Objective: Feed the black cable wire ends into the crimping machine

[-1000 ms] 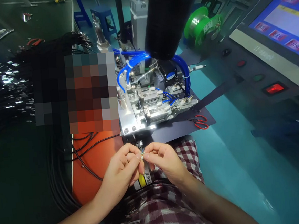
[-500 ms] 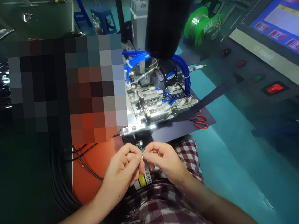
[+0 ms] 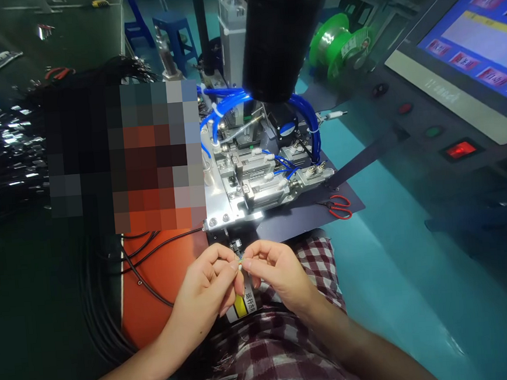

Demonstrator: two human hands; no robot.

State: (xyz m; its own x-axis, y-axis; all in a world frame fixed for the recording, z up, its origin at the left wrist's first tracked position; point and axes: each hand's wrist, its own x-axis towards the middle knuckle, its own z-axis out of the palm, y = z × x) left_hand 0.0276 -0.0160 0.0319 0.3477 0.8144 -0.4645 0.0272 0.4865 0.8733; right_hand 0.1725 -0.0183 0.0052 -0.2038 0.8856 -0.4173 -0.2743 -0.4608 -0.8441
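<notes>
Thin coloured wires show between my fingertips, very small in the view. My left hand pinches them with thumb and forefinger. From the other side, my right hand pinches the same wires, its fingertips almost touching the left ones. Just beyond the fingers is a small dark-and-silver fixture at the machine's front. Beneath the hands lies a label with a yellow patch and printed characters. My fingers cover most of the wires.
A metal machine with blue air tubes stands ahead, a black cylinder hanging above it. Red-handled scissors lie on its dark base plate. Black cables drape at left over an orange surface. A control panel stands right.
Both hands keep the same pinch on the wires and have barely moved. The camera view has shifted slightly, and the blurred patch at left covers a smaller area.
</notes>
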